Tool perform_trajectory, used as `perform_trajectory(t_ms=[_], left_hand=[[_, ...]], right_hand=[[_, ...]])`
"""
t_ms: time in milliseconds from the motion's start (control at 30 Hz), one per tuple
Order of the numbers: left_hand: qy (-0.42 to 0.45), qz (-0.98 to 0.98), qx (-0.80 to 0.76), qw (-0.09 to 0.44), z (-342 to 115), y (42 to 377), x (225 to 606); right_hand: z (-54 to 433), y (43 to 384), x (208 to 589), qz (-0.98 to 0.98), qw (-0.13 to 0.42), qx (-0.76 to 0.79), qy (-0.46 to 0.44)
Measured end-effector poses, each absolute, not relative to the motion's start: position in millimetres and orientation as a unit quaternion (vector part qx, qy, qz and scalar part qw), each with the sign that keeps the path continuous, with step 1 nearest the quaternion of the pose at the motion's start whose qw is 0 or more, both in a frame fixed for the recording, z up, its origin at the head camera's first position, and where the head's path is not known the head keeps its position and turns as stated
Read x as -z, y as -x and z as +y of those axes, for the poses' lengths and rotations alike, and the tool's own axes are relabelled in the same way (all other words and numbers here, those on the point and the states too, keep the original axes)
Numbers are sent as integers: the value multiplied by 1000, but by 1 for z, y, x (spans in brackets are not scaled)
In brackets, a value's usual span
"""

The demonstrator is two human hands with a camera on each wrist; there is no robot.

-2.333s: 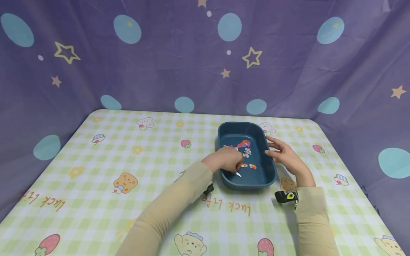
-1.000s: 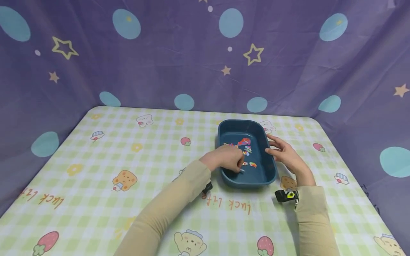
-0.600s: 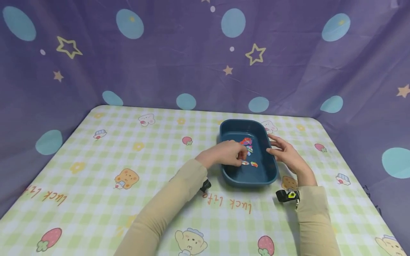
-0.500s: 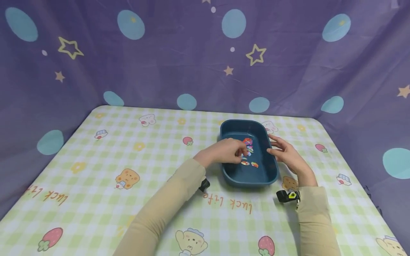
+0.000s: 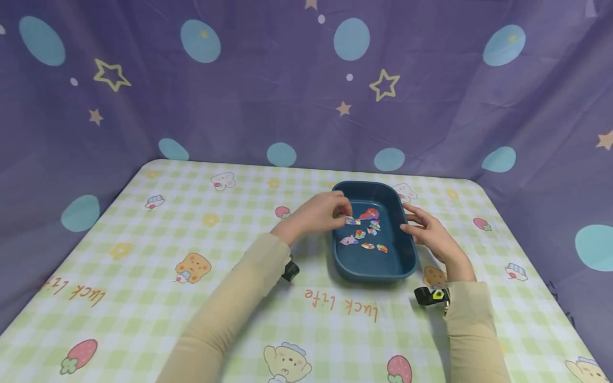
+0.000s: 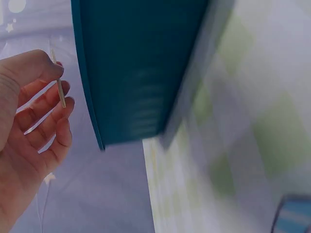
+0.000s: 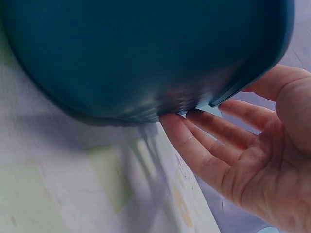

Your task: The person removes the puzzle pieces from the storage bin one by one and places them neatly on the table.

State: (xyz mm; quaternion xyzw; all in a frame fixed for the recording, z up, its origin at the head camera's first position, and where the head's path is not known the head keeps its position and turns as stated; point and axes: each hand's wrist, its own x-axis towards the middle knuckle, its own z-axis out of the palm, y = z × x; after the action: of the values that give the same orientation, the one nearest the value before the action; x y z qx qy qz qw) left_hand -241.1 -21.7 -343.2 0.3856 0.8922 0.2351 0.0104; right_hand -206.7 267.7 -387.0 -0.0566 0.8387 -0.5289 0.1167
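In the head view my left hand [image 5: 322, 213] is over the left rim of a dark teal plastic tub [image 5: 378, 266]. Its thumb and fingers pinch a thin flat piece [image 6: 61, 92], edge-on and pale in the left wrist view. Several small, brightly printed flat pieces lie on the tub's floor, among them a red one [image 5: 370, 214], a pinkish one [image 5: 348, 240] and an orange one [image 5: 382, 248]. My right hand [image 5: 431, 236] holds the tub's right side: the fingers lie along the outer wall, and the thumb [image 7: 272, 82] passes behind the rim.
A green-and-white checked cloth [image 5: 239, 340] with cartoon prints covers the table. Purple curtain [image 5: 268, 85] with stars and blue ovals hangs behind and at both sides. Each wrist carries a black camera strap [image 5: 431, 295].
My left hand has lifted from the tub's floor and moved up and left to the rim, uncovering pieces beneath. The right hand has kept its hold, and the tub has stayed put.
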Motion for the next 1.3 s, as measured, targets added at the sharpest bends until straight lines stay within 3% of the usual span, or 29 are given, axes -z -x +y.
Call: perform_trajectory(t_ms=[467,1300], left_hand=[[-340,906,-250,-21,-62,255,354],[-291,934,-200,58,-82,292,392]], right_hand=[[269,207,388,844,108,522,55],[269,208,389,833,114,539,53]])
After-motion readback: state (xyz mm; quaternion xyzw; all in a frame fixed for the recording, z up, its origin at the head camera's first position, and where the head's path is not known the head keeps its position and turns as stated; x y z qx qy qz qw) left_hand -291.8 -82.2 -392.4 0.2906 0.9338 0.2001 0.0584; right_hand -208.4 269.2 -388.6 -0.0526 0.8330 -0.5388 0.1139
